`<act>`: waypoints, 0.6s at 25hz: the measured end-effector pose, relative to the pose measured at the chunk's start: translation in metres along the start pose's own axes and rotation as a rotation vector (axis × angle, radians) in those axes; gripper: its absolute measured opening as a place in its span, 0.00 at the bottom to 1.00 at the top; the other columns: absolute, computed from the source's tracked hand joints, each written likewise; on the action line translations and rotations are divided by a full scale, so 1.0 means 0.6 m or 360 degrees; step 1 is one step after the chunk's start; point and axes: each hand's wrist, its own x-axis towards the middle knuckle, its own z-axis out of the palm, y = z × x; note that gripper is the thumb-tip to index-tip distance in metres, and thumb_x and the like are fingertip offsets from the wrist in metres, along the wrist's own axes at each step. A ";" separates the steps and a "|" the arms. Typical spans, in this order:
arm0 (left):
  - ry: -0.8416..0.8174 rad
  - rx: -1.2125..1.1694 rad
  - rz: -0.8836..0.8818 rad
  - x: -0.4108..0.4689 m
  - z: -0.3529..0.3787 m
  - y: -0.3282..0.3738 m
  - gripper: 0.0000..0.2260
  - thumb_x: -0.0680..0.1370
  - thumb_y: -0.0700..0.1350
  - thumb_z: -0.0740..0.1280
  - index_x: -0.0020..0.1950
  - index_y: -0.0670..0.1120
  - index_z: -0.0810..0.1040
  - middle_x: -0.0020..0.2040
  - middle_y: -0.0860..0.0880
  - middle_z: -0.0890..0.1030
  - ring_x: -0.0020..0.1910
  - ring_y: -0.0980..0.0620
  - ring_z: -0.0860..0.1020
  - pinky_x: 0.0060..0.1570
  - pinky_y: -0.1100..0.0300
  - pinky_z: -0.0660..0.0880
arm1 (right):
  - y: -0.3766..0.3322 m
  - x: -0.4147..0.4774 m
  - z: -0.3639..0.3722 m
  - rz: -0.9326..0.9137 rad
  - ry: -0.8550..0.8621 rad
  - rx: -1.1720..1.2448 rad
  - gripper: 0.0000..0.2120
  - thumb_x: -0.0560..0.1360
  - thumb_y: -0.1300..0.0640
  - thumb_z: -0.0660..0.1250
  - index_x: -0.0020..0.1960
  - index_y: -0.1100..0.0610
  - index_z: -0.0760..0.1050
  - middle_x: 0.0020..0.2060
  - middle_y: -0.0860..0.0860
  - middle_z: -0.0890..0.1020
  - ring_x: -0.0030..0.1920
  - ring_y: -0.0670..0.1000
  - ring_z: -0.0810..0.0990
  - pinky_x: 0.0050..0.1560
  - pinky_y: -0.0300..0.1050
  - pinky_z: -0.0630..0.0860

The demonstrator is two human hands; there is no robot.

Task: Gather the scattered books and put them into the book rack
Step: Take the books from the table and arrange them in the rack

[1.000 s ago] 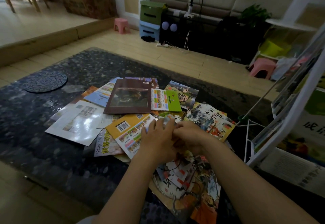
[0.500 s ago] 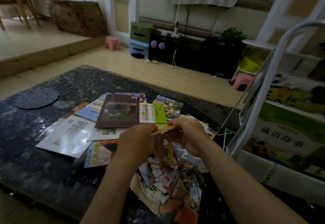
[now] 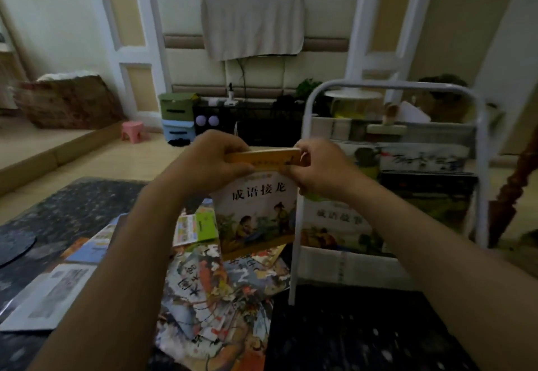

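Observation:
Both hands hold a yellow-topped picture book point(image 3: 256, 213) upright by its top edge, above the dark table. My left hand point(image 3: 209, 159) grips the top left corner and my right hand point(image 3: 317, 166) grips the top right corner. The book hangs just left of the white metal book rack point(image 3: 477, 137), which stands at the right with several books point(image 3: 334, 225) in its tiers. Several more books lie scattered on the table below, among them a large illustrated one point(image 3: 215, 306), a green one point(image 3: 198, 228) and a white one point(image 3: 49, 295).
The dark speckled table point(image 3: 72, 204) spreads to the left with a round black mat point(image 3: 14, 248) on it. Beyond are a wooden floor, a pink stool point(image 3: 134, 131), green and blue storage boxes point(image 3: 176, 120) and a dark low cabinet against the wall.
Both hands have lifted the yellow book off the pile, raising it from flat to upright in front of the rack. The view has tilted upward.

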 end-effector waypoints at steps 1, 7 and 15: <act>-0.0027 0.0012 0.0026 0.011 -0.001 0.025 0.04 0.76 0.47 0.72 0.50 0.51 0.82 0.39 0.55 0.80 0.37 0.61 0.79 0.37 0.66 0.73 | 0.005 -0.009 -0.025 0.0002 0.0031 -0.0083 0.08 0.77 0.54 0.71 0.44 0.57 0.77 0.36 0.52 0.82 0.33 0.48 0.83 0.32 0.44 0.81; -0.0258 0.0297 0.0193 0.093 0.066 0.150 0.06 0.76 0.46 0.71 0.50 0.52 0.76 0.46 0.52 0.79 0.45 0.53 0.79 0.42 0.61 0.75 | 0.076 -0.068 -0.148 0.0063 0.0222 -0.0355 0.10 0.77 0.53 0.70 0.41 0.55 0.74 0.37 0.52 0.79 0.37 0.52 0.79 0.35 0.49 0.76; -0.0189 0.0754 0.0390 0.133 0.193 0.164 0.06 0.77 0.44 0.66 0.50 0.53 0.71 0.46 0.52 0.76 0.45 0.49 0.77 0.43 0.51 0.78 | 0.187 -0.107 -0.152 -0.0001 0.0385 -0.0833 0.09 0.80 0.46 0.64 0.44 0.50 0.72 0.39 0.47 0.78 0.39 0.51 0.78 0.37 0.47 0.74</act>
